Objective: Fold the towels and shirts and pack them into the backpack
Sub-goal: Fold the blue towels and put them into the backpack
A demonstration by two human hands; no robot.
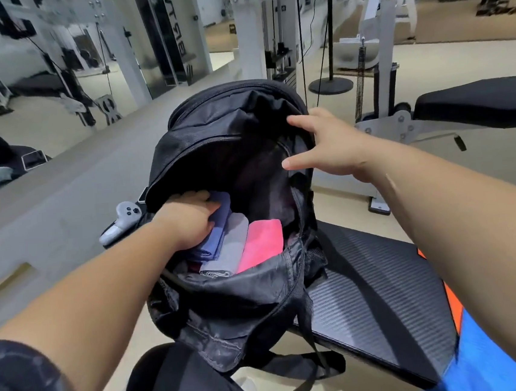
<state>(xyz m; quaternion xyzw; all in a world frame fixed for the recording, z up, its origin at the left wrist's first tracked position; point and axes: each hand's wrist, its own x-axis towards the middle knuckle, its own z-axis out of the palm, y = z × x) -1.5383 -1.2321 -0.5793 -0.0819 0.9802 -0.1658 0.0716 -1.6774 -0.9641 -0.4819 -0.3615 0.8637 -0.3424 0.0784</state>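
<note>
1. Gym floor in pale beige runs all around, with one white cable-machine frame (248, 29) standing behind and mirrors along the far wall.
2. Two padded benches are in view: a black ribbed bench (374, 304) in the foreground, and a second black bench pad (477, 101) well apart at the right.
3. One black backpack (239, 304) sits on the left end of the ribbed bench. Its main compartment is unzipped and gapes wide, and its top flap is raised at the far side. Its straps hang down at the near side, off the bench end.
4. Three folded cloths stand side by side inside the main compartment, each touching its neighbour: a blue folded cloth (215, 243) at the left, a grey folded cloth (233, 248) in the middle and a pink folded cloth (262, 242) at the right.
5. The left hand (190, 220) reaches into the opening from the left. Its fingers are curled over the top of the blue folded cloth and grip it.
6. The right hand (330, 144) is at the right side of the raised flap, fingers straight and spread, with nothing in its grasp. The fingertips lie at the flap's fabric and the thumb is near the zip edge; whether they actually touch cannot be told.
7. One grey handheld controller (123, 221) lies just beside the backpack on its left.
8. One blue and orange cloth (480, 356) lies on the near right end of the ribbed bench, well apart from the backpack.
</note>
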